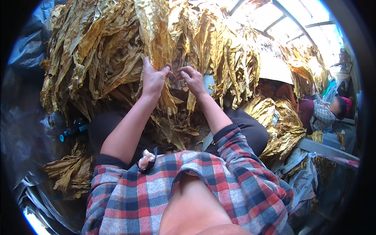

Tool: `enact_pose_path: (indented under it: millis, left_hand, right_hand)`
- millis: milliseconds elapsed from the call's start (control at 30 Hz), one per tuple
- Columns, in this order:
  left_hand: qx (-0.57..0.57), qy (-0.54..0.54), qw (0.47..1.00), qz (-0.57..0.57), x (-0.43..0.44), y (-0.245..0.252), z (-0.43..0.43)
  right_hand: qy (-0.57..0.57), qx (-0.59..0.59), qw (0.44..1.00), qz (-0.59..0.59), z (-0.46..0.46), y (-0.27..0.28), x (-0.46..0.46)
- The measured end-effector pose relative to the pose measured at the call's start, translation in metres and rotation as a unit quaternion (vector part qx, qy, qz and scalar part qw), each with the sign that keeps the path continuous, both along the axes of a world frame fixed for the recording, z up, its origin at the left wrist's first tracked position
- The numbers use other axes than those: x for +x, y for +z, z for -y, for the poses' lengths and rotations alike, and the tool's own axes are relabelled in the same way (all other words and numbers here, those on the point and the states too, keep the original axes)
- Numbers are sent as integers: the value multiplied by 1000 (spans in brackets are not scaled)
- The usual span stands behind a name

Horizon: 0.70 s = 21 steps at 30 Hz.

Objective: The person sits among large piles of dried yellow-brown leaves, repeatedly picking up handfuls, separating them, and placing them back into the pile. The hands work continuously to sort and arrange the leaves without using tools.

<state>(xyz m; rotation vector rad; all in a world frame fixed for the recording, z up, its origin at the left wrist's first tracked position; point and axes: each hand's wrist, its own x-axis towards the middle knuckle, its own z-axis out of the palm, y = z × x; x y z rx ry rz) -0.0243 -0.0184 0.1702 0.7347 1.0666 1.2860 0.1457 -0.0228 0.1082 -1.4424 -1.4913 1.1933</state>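
Observation:
Dried yellow-brown leaves, apparently tobacco, hang in a thick row before me. My left hand (154, 77) is at the lower part of a long, broad leaf (154, 32), which passes between its fingers. A little to the right, my right hand (192, 80) is raised with thumb and fingertips bent close together, pointing towards the left hand. Whether anything thin lies between those right fingertips is too small to tell. The two hands are close but apart. More hanging leaves (220, 53) are just beyond the right hand. Below both hands, loose leaf ends droop between my knees.
A heap of leaves (279, 126) lies by my right knee, and a smaller bunch (73, 170) at lower left. A dark bottle-like object (73, 130) is beside my left knee. Dark plastic sheeting (26, 97) covers the left. Another person (321, 114) sits at far right near leaves.

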Motion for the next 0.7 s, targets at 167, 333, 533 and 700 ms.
enact_pose_path:
  millis: [167, 333, 533, 700]
  left_hand:
    - [13, -2, 999, -37, -9, 2, -1]
    - [0, 13, 998, -67, -15, 3, 1]
    - [12, 59, 998, -37, -18, 3, -5]
    - [-9, 56, 998, -32, -17, 1, 0]
  right_hand:
    - [16, -10, 899, 437, -80, -105, 74]
    - [-169, 55, 907, 382, -94, -77, 49]
    - [-184, -171, 959, -135, -89, -81, -49]
    - [-201, -219, 951, 92, -104, -91, -47]
